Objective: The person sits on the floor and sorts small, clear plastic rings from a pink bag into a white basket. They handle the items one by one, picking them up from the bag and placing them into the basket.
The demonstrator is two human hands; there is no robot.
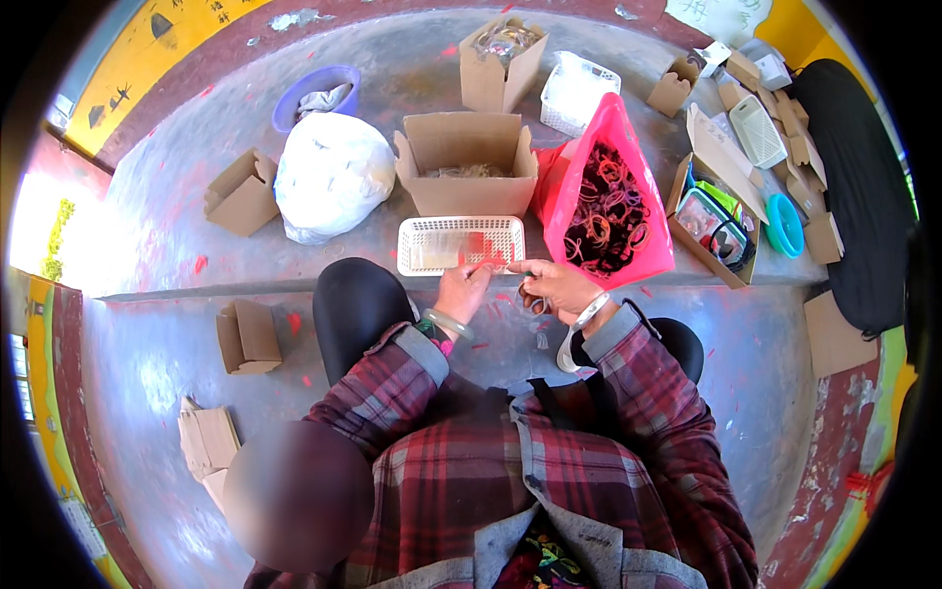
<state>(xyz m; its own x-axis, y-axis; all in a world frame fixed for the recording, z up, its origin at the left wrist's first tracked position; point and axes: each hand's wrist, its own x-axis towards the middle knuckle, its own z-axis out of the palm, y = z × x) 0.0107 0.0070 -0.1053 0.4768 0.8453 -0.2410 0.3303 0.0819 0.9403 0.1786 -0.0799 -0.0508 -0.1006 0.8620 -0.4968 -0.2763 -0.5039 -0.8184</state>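
Observation:
My left hand [463, 296], with a pale bangle at its wrist, is at the near edge of a white plastic basket [409, 245], its fingers pinched by a small red piece; what they hold is too small to name. My right hand [563, 292] is closed just right of it, its fingertips reaching toward the left ones. Dark loops like hair ties [532, 301] hang under its fingers. Inside the basket lie clear plastic bags [444, 247] and red pieces [478, 245]. A bright pink bag [654, 239] full of dark and coloured hair ties [610, 211] stands open beside my right hand.
Behind the basket is an open cardboard box [465, 196]; left of it sits a stuffed white plastic bag [336, 177]. Farther back are a purple basin [287, 106], another box [491, 80] and a white crate [579, 93]. Boxes and a turquoise basket [784, 226] crowd the right. A step edge [235, 293] crosses before me.

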